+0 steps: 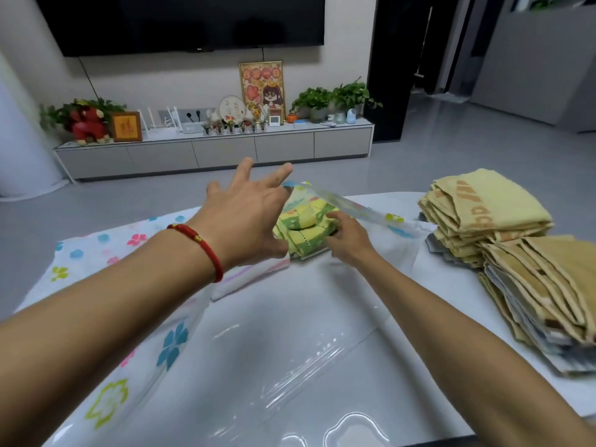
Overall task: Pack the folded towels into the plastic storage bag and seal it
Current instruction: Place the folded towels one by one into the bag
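Note:
A clear plastic storage bag [167,343] printed with coloured flowers lies flat across the white table. Near its far end sits a folded green and yellow towel bundle [303,227], under the bag's raised zip strip [351,208]. My right hand [350,241] grips the near right edge of that bundle, thumb on top. My left hand [248,217], with a red cord bracelet on the wrist, hovers over the bundle's left side with fingers spread wide. One fingertip is at the strip's blue end. A folded white and pink towel [248,279] lies inside the bag, nearer to me.
A tall stack of folded yellow and tan towels [490,217] stands at the table's right side, with more tan ones [541,285] fanned in front of it. The table's edge [387,196] runs behind the bag. Beyond it are grey floor and a low TV cabinet [225,153].

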Motion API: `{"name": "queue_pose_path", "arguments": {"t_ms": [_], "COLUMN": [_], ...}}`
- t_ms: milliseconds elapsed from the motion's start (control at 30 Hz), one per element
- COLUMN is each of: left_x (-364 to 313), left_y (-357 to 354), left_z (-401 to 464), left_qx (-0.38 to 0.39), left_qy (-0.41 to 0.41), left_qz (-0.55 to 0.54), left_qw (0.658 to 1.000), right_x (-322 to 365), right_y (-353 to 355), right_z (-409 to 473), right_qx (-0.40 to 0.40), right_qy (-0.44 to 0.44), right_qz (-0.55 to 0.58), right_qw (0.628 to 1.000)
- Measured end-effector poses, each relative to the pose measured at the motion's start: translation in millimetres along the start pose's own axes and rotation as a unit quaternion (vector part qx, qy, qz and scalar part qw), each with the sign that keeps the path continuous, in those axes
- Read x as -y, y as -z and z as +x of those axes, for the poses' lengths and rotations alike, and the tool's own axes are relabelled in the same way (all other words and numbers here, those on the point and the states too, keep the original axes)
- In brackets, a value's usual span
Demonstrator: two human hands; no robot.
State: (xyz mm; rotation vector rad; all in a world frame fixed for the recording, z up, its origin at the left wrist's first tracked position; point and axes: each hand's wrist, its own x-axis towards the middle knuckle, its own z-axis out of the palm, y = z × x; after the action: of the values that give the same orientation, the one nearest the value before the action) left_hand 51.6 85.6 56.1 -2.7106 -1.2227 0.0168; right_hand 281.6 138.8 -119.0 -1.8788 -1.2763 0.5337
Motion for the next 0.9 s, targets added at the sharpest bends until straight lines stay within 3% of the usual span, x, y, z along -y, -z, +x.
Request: {"name": "queue_pose_path", "arguments": {"t_ms": [200, 333, 533, 733, 833, 900], "left_x": [0, 9, 11, -7, -9, -9], "left_y": [8, 9, 2, -15, -23, -27], "left_z": [4, 6, 2, 4, 6, 7], "left_qx": [0.006, -0.017, -0.036, -0.057, -0.071, -0.074], "left_qy": [0.021, 0.036, 0.028, 0.016, 0.022, 0.028], "left_qz": [-0.022, -0.028, -0.033, -0.030, -0.028, -0.024], "left_qw": [1.000, 0.999, 0.998, 0.998, 0.997, 0.997], "right_x": [21, 38, 27, -10, -27, -44], "right_y": [-21, -54, -41, 87, 154, 191], "right_z": [-5, -2, -23, -80, -104, -102], "right_qx": [0.028, 0.162, 0.175, 0.146, 0.047, -0.048], "right_qy": [0.061, 0.142, 0.241, 0.262, 0.270, 0.221], "right_qz": [-0.320, -0.341, -0.390, -0.384, -0.392, -0.385], "right_qw": [0.945, 0.915, 0.871, 0.873, 0.878, 0.895]}}
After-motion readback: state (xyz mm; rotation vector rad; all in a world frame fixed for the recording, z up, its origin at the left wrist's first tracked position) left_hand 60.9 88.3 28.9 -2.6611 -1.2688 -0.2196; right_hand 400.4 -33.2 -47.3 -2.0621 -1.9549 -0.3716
